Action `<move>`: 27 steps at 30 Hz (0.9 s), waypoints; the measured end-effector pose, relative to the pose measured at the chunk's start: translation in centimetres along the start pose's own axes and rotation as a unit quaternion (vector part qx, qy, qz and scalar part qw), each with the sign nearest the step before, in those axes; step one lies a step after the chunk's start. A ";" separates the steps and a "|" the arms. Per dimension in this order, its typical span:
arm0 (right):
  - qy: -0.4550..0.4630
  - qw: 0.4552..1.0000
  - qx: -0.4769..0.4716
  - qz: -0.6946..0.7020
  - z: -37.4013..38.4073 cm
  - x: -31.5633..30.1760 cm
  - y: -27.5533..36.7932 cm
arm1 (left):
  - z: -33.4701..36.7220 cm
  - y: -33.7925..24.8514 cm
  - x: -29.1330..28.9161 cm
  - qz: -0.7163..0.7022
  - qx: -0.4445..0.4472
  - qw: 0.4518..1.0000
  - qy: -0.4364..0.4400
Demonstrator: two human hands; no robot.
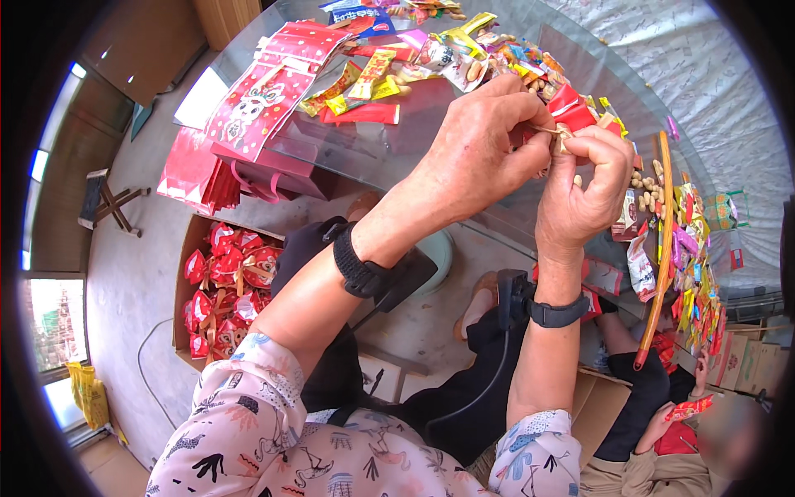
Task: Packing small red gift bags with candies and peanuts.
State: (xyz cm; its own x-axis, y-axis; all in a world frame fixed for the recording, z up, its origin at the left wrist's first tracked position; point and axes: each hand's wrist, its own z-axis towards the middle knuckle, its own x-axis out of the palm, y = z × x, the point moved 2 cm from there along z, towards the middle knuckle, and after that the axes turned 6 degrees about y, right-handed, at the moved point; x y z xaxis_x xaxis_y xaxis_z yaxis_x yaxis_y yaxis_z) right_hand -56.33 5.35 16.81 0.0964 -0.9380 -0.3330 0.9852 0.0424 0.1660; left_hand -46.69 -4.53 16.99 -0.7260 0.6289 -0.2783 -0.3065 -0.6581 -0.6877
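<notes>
Left hand [493, 141]: you pinch a tan ribbon [563, 137] between thumb and forefinger
Right hand [586, 170]: you pinch that ribbon too, your other fingers curled in
Red pouch [571, 106]: just beyond your fingertips, over the glass tabletop [356, 155]
Wooden stick [667, 215]: on your right, between peanuts [648, 197] and wrapped sweets [691, 302]
Cardboard box [180, 319]: on your left, holding ribboned red bundles [225, 273]

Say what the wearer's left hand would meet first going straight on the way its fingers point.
Probably the right hand, just past the tan tie at the fingertips of the left hand; exact depth is unclear in this one view.
</notes>
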 end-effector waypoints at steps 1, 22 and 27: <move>0.000 1.000 -0.005 0.006 0.1 -0.1 0.0 | 0.0 0.0 0.0 -0.005 -0.018 1.000 0.010; 0.047 0.998 0.001 0.034 -0.3 0.0 0.3 | -0.1 1.8 0.2 -0.260 -0.126 0.957 -0.007; 0.057 0.997 0.035 0.043 -0.7 -0.2 0.1 | 0.1 2.4 -0.3 -0.229 -0.132 0.964 -0.030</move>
State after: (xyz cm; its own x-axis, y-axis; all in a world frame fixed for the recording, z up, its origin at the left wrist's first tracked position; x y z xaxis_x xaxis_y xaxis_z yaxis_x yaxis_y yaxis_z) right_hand -56.10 5.76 16.20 0.2001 -0.8861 -0.4182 0.9607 0.0936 0.2612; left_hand -47.27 -6.30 15.45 -0.5889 0.7979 0.1286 -0.4414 -0.1843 -0.8782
